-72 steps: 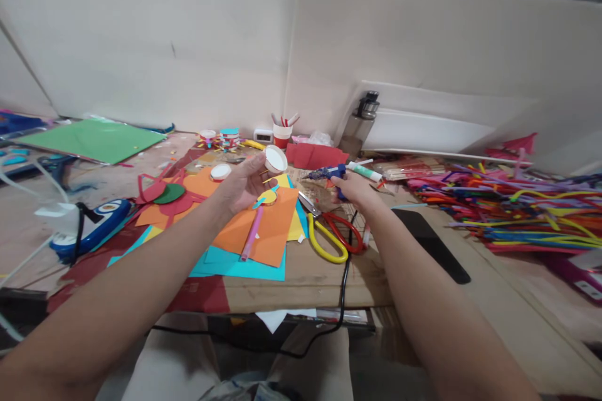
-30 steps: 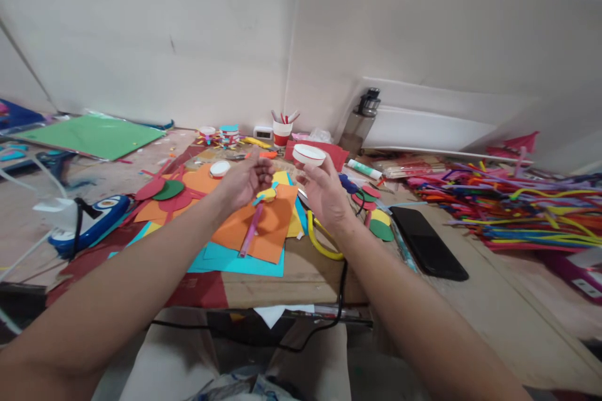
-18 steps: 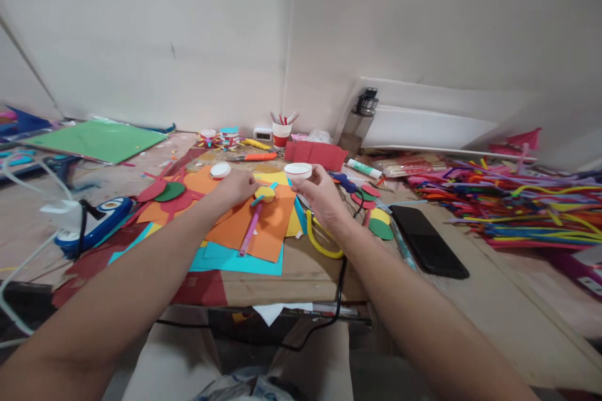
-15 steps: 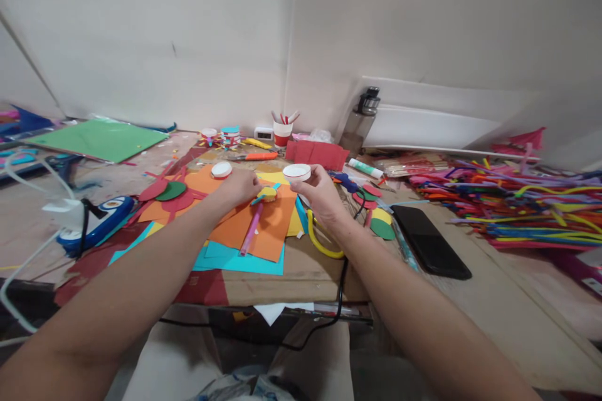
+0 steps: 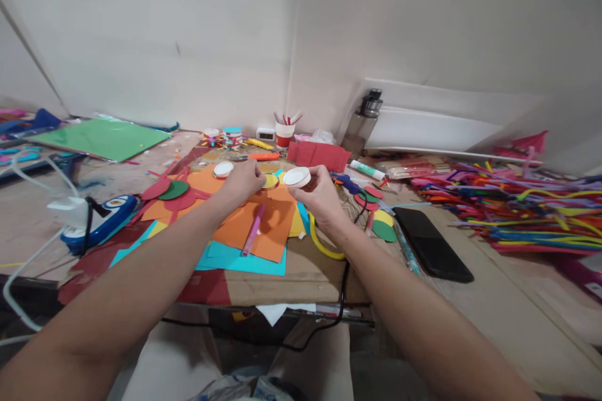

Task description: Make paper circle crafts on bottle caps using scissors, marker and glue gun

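Between the thumb and fingers of my right hand (image 5: 324, 197) is a shallow white paper cup piece (image 5: 297, 177) with a thin red edge, tilted slightly. My left hand (image 5: 246, 179) is closed, fingertips together, just left of a yellow round piece (image 5: 271, 182) with turquoise bits at its edge; whatever the fingers pinch is hidden. A purple tube (image 5: 254, 230) lies on the orange paper (image 5: 275, 225) below my hands. Beyond my left wrist sits a second white round cup piece (image 5: 222, 169).
A blue hot glue gun (image 5: 345, 183), a yellow curved handle (image 5: 324, 243) and a black phone (image 5: 430, 244) lie to the right. Several pipe cleaners (image 5: 527, 207) are heaped further right. Red paper (image 5: 317, 155), a bottle (image 5: 362, 125) and a cup of sticks (image 5: 285, 135) stand behind.
My left hand has lifted a little and shifted right, over part of the yellow piece. The white cup piece in my right hand has tipped slightly. The view has shifted a little.
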`<action>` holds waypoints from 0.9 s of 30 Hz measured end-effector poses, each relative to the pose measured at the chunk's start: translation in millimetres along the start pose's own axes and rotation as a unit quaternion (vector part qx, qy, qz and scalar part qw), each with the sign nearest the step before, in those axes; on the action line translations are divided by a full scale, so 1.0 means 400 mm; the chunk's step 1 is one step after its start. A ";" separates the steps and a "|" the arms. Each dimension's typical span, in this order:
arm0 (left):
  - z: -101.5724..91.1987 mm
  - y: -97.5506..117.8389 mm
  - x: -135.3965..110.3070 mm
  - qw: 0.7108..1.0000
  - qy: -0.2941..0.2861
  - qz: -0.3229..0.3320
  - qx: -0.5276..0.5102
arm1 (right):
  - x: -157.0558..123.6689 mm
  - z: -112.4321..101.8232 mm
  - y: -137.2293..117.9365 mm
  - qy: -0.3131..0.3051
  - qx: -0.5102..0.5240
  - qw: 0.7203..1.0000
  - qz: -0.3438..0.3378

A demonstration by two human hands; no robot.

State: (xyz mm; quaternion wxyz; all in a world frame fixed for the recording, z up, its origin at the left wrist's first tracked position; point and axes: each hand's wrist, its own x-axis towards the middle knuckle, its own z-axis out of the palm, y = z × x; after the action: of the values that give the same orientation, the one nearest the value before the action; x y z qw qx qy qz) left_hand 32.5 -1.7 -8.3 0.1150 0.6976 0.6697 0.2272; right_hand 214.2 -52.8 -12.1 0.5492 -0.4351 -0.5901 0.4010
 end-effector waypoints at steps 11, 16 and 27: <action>0.016 -0.002 -0.017 0.809 -0.084 -0.105 -0.572 | 0.007 -0.010 -0.007 -0.008 -0.026 1.000 -0.006; 0.014 0.011 -0.020 0.742 -0.137 -0.125 -0.644 | 0.008 -0.013 0.012 -0.017 -0.056 0.998 -0.024; -0.013 0.042 -0.052 0.686 -0.224 -0.119 -0.682 | 0.026 -0.021 0.022 0.013 -0.021 1.000 -0.014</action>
State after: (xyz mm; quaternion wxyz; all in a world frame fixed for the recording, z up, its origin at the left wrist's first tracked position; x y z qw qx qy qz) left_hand 44.8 -24.1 0.5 0.7317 0.3711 0.3613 0.4432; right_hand 223.0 -40.2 -16.6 0.5533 -0.4437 -0.5971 0.3749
